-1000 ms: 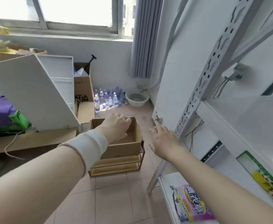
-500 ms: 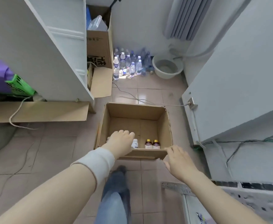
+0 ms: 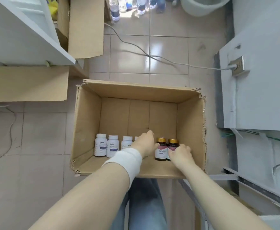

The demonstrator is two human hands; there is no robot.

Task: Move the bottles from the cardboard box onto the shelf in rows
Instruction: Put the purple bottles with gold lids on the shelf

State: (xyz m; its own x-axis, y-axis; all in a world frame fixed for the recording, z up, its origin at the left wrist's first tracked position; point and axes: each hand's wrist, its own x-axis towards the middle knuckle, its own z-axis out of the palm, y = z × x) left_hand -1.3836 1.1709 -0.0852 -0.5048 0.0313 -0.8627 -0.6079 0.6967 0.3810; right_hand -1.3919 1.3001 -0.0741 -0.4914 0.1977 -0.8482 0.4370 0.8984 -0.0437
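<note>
Six bottles stand upright in one row along the near wall of the cardboard box (image 3: 190, 123); none has left it yet, and the shelf (image 3: 227, 177) lies low to your right, showing little more than a grey rail. Your right hand (image 3: 179, 155) has its fingers curled round the right amber bottle (image 3: 173, 145). Your left hand (image 3: 144, 143) reaches in just beside the left amber bottle (image 3: 160, 151), thumb touching its shoulder, and lies over the fourth white bottle (image 3: 136, 138); whether it grasps that one I cannot tell, since the hand hides nearly all of it.

The step in hand looks like the pick-up, so do it cleanly. The two amber bottles stand touching each other; lift yours straight up rather than dragging it sideways, or its neighbour will likely tip. Hold the body, not the gold cap; glass of that kind probably carries some weight, and a cap grip may slip. Settle your left fingers fully round one bottle before you raise it; the row is packed close. Bring both hands above the torn rim before you swing right towards the shelf.

Counted: four white bottles (image 3: 113, 146) with white caps, three in full view and the fourth showing only a sliver of cap; two amber ones with gold caps and pink labels; one box.
</note>
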